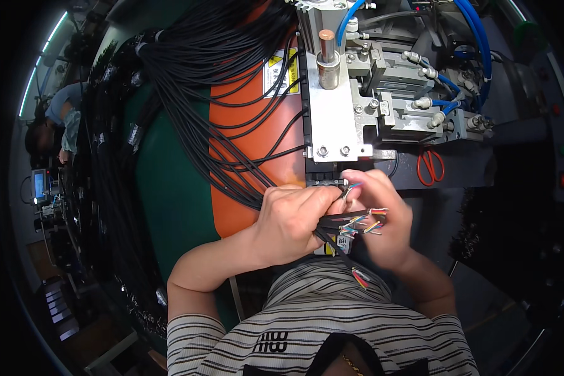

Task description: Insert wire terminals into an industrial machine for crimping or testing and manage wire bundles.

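Fingers of the right hand are drawn in narrow at the coloured wires of a cable tip, while from where I stand the left hand is curled closed around a bunch of black cables, and their other bared ends poke out between the two palms. All this sits in front of the striped shirt, just below the metal machine, with one loose end drooping toward the lap and a thick cable bundle sweeping across the orange surface on the left.
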### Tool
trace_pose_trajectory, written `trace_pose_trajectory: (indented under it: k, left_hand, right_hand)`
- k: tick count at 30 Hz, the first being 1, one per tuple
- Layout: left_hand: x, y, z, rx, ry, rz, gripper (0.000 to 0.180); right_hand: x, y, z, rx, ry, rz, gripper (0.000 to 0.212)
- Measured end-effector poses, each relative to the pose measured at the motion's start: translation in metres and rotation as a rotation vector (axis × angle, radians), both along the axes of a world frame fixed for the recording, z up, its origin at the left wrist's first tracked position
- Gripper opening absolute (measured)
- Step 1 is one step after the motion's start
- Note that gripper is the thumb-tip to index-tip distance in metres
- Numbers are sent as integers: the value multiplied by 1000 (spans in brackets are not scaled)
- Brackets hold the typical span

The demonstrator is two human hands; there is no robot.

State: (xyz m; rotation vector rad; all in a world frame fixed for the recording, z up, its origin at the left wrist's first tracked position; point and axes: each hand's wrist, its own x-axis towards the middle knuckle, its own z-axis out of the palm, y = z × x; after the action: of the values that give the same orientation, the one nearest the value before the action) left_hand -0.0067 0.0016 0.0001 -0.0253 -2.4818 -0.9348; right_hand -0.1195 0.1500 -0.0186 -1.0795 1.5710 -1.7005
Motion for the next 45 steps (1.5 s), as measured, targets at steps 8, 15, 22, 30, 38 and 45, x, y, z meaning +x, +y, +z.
trace_pose_trajectory:
  k: [8, 15, 22, 30, 38, 45]
  left_hand:
    - [4, 3, 1, -213, -47, 31, 17]
    - [0, -4, -2, -34, -38, -41, 22]
    - [1, -5, -4, -63, -64, -112, 29]
    - [6, 3, 1, -451, -159, 21, 36]
    - [8, -1, -4, -327, -161, 37, 48]
    - [3, -1, 10, -421, -219, -31, 47]
  right_hand:
    - [-1, -2, -8, -45, -20, -117, 20]
    - [-18, -1, -10, -17, -598, 126, 17]
    - [-27, -2, -10, 29, -310, 105, 13]
    - [-28, -9, 6, 198, 708, -36, 5]
    - [-25, -8, -3, 243, 750, -85, 7]
    - [-25, -8, -9, 212, 760, -121, 4]
